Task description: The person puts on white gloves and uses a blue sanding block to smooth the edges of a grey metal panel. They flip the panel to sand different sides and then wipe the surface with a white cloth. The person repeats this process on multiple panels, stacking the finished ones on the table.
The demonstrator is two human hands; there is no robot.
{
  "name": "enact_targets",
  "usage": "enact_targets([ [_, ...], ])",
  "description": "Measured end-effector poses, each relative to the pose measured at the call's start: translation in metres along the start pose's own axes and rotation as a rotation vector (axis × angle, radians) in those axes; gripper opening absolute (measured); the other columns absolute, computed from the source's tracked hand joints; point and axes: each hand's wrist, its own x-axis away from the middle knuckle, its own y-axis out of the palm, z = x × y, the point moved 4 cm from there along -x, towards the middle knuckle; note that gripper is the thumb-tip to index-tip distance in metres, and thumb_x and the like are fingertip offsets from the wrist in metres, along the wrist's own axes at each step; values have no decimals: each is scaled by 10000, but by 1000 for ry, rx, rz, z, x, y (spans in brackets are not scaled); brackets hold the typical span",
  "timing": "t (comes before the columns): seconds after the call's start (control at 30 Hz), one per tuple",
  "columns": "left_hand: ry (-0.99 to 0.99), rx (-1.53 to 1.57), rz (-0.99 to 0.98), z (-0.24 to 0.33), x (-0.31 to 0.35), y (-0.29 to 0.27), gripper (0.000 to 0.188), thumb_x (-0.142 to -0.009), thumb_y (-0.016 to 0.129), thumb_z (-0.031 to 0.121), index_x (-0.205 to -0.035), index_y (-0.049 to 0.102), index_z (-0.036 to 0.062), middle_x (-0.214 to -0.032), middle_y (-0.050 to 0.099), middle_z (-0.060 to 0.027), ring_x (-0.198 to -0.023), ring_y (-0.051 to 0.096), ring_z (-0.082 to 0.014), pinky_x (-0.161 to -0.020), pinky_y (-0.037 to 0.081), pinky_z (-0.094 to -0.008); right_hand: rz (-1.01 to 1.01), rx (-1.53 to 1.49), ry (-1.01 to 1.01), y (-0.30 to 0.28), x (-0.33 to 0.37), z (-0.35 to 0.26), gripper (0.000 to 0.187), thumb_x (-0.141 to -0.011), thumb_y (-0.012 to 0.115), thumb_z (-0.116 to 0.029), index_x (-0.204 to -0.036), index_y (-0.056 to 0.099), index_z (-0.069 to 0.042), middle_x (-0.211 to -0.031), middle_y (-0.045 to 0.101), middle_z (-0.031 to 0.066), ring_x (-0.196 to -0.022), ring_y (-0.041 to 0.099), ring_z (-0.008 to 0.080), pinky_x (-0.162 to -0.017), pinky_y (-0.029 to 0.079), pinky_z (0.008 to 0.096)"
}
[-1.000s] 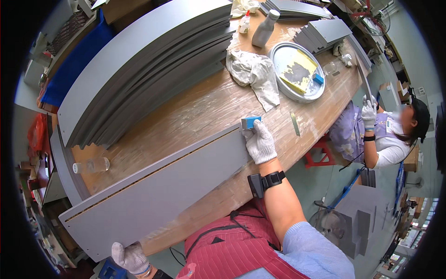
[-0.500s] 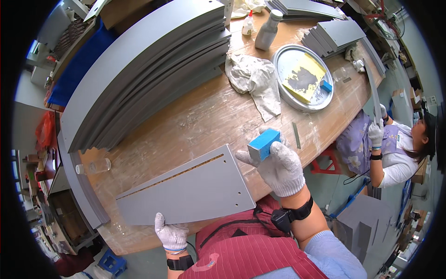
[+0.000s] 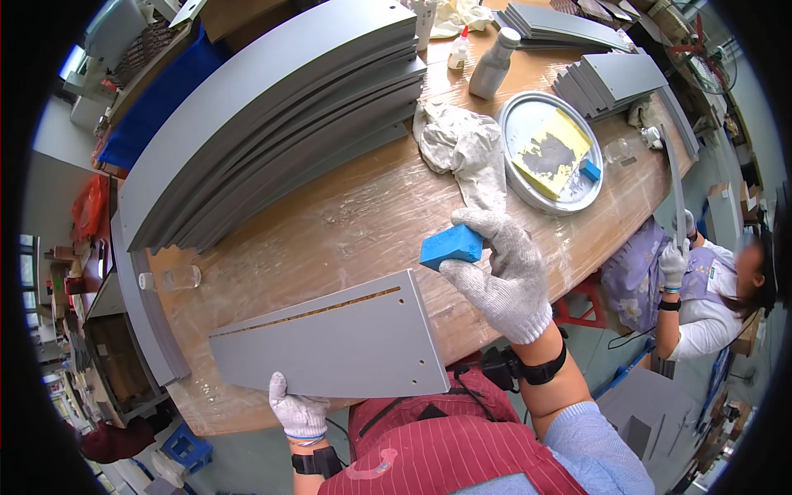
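Observation:
In my gloved right hand [image 3: 511, 276] is a small blue block [image 3: 452, 247], pinched between thumb and fingers above the table, just past the right end of a grey panel. This long, flat panel [image 3: 330, 346] lies along the near table edge; it has a narrow brown slot near its far side and several small holes at its right end. My gloved left hand [image 3: 297, 410] grips the panel's near edge, thumb on top and the other fingers partly hidden beneath. The block is apart from the panel.
Tall stacked grey curved panels [image 3: 272, 107] fill the far left of the table [image 3: 330, 239]. A white rag [image 3: 462, 148], a round lid [image 3: 536, 198] holding a yellow sheet, and a grey bottle [image 3: 493, 66] stand beyond my right hand. At right, a co-worker [image 3: 701, 289] holds a grey strip.
My right hand has turned, swinging the blue block over to the left side of its fingers. The panel has tilted slightly in my left hand. The whole view has shifted a little.

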Motion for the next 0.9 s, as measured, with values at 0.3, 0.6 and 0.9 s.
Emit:
enact_targets([
  [0.3, 47, 25, -11, 1, -1, 0, 450, -916, 615, 313, -1271, 585, 37, -1218, 668, -116, -1092, 655, -307, -922, 562, -475, -60, 62, -96, 9, -6, -15, 489, -764, 825, -76, -1216, 648, -20, -1031, 674, 108, -910, 672, 184, -804, 546, 304],
  [0.6, 24, 37, -117, 5, -2, -7, 495, -934, 578, 374, -1294, 575, 34, -1221, 666, -140, -1067, 667, -317, -875, 579, -460, -82, -205, 133, 16, -5, -13, 500, -786, 805, -54, -1247, 616, -8, -1075, 655, 81, -957, 639, 144, -840, 539, 296],
  [0.9, 97, 12, -15, 6, 5, 4, 426, -940, 583, 386, -1166, 635, 28, -1019, 711, -101, -804, 682, -238, -698, 584, -386, -42, -381, 394, 20, -5, -14, 482, -800, 822, -111, -1231, 625, -23, -1078, 635, 38, -957, 615, 103, -784, 529, 267],
])
